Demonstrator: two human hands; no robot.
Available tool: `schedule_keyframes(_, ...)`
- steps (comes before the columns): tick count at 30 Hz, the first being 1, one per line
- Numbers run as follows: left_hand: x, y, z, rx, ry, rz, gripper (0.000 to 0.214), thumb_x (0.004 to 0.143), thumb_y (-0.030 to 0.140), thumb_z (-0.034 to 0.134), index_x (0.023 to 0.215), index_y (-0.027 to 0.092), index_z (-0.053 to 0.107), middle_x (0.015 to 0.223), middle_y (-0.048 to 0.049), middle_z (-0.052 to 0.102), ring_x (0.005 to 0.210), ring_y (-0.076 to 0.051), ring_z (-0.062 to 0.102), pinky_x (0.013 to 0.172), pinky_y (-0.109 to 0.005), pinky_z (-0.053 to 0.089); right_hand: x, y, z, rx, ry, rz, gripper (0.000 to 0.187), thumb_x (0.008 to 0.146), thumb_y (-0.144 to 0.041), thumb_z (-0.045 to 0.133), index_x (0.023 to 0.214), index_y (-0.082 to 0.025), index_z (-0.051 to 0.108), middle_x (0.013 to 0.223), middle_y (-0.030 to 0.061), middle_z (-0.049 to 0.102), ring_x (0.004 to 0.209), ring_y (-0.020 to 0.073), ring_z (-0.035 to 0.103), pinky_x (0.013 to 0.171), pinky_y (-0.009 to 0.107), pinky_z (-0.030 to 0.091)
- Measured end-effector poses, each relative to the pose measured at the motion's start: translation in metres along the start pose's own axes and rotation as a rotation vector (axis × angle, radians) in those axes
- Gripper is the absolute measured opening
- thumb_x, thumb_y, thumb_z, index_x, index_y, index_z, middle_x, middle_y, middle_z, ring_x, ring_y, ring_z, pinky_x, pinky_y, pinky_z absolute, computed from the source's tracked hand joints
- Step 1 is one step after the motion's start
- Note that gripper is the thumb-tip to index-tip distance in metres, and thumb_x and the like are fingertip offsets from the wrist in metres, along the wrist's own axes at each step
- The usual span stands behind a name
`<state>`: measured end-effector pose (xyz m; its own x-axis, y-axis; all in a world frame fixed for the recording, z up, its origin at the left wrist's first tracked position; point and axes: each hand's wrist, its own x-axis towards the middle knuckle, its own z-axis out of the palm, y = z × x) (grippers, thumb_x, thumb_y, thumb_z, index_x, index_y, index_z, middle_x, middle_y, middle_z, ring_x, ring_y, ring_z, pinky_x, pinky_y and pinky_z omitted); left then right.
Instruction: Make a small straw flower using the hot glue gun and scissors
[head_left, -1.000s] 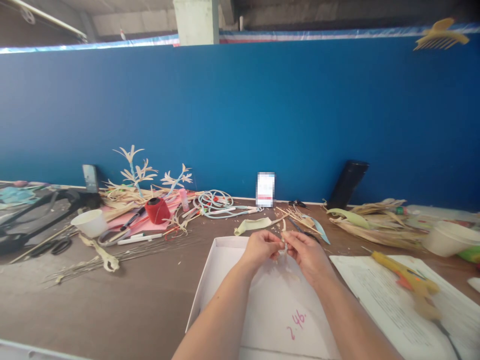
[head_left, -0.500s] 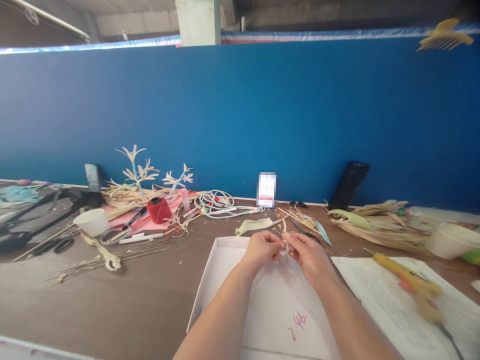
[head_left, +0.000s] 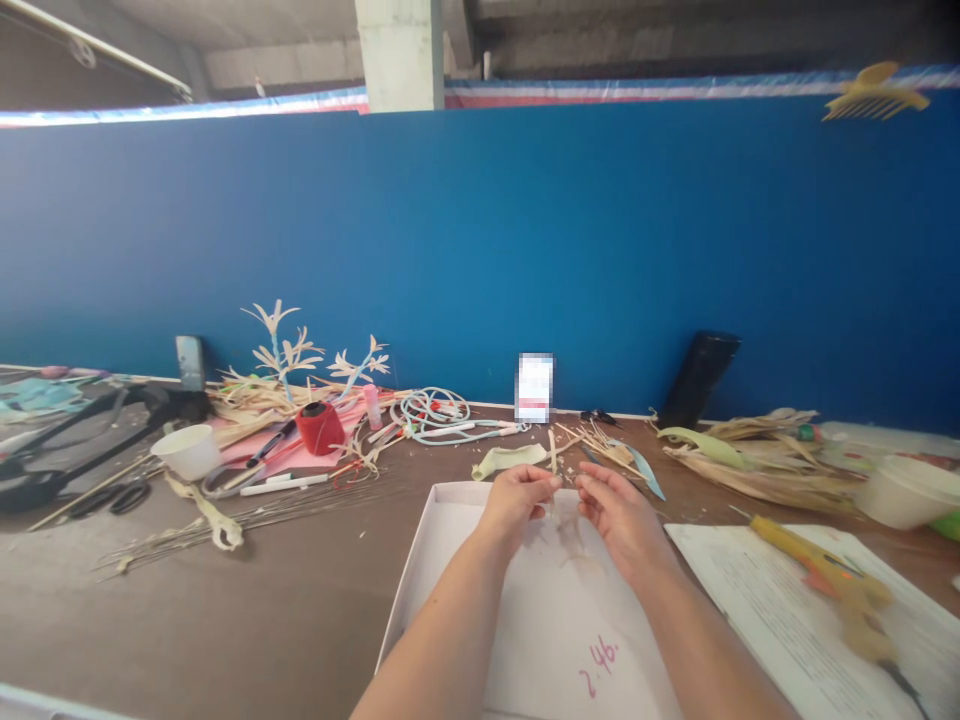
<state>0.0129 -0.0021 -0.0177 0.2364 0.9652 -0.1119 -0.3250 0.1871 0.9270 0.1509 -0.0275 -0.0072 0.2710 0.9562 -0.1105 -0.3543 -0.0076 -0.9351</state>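
Over the far part of a shallow white cardboard box [head_left: 424, 560], my left hand [head_left: 516, 508] pinches a thin pale strip [head_left: 553, 452] between thumb and fingers. The strip stands nearly upright above the fingertips and looks like dried husk. To its right my right hand [head_left: 616, 508] is apart from the strip, fingers loosely bent with a gap, and nothing shows in it. Just beyond the hands lie a curled pale green husk piece [head_left: 510, 460] and several thin cut strips [head_left: 592, 440]. Small pale scraps are scattered around them.
A yellow glue gun [head_left: 821, 565] rests on printed paper [head_left: 720, 560] at right, near husks [head_left: 757, 465] and a white bowl [head_left: 904, 490]. At left are red thread [head_left: 320, 430], a white cup [head_left: 187, 452], scissors [head_left: 112, 497], thin wires [head_left: 277, 515] and husk flowers [head_left: 289, 350]. A phone [head_left: 534, 388] leans on the blue partition [head_left: 480, 250].
My hands were together at the strip and have parted. The right hand has let go and moved slightly right. The left keeps the strip, now more upright. The view has tilted slightly up.
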Motion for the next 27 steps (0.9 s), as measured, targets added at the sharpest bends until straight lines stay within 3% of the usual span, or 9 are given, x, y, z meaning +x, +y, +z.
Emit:
schedule_keyframes(9,0.0025,0.0002,0.0004,-0.033,0.053,0.003,0.037,0.051,0.033,0.08,0.076,0.014,0.059,0.064,0.0026,0.055,0.055,-0.006,0.046,0.051,-0.02,0.034,0.0016,0.0044,-0.0003,0.036,-0.061,-0.021,0.033,0.06,-0.027,0.079,0.089,-0.019,0.063,0.086,0.003,0.068,0.081,0.0149,0.063,0.072,0.024,0.054)
schedule_keyframes(14,0.0007,0.0037,0.0034,-0.073,0.095,-0.007,0.043,0.049,0.027,0.081,0.082,0.015,0.055,0.06,0.0045,0.054,0.052,-0.006,0.045,0.049,-0.02,0.032,0.0023,0.0051,-0.001,0.014,-0.072,-0.024,0.03,0.061,-0.031,0.079,0.085,-0.02,0.064,0.086,0.0031,0.069,0.082,0.0149,0.063,0.071,0.023,0.054)
schedule_keyframes(19,0.0004,0.0031,0.0018,-0.058,0.032,0.02,0.046,0.054,0.029,0.079,0.092,0.013,0.061,0.062,0.0031,0.057,0.052,-0.006,0.046,0.052,-0.02,0.033,-0.0004,0.0025,0.0014,-0.045,-0.074,-0.006,0.03,0.061,-0.036,0.078,0.083,-0.018,0.067,0.087,0.0056,0.07,0.081,0.0168,0.063,0.068,0.025,0.053)
schedule_keyframes(23,0.0019,0.0014,0.0011,-0.032,0.038,0.012,0.041,0.055,0.03,0.078,0.09,0.012,0.065,0.072,-0.0011,0.062,0.059,-0.007,0.049,0.056,-0.021,0.034,-0.003,0.0006,0.0019,-0.128,-0.057,-0.014,0.032,0.062,-0.041,0.076,0.083,-0.018,0.068,0.089,0.0061,0.068,0.078,0.0172,0.061,0.063,0.026,0.051)
schedule_keyframes(27,0.0018,0.0022,0.0023,-0.027,0.053,0.012,0.039,0.053,0.03,0.079,0.085,0.012,0.066,0.068,0.0001,0.058,0.057,-0.006,0.047,0.055,-0.021,0.033,-0.0009,0.0029,-0.0015,-0.242,0.005,-0.074,0.033,0.062,-0.044,0.074,0.085,-0.021,0.07,0.082,0.0025,0.065,0.074,0.0147,0.057,0.057,0.022,0.046)
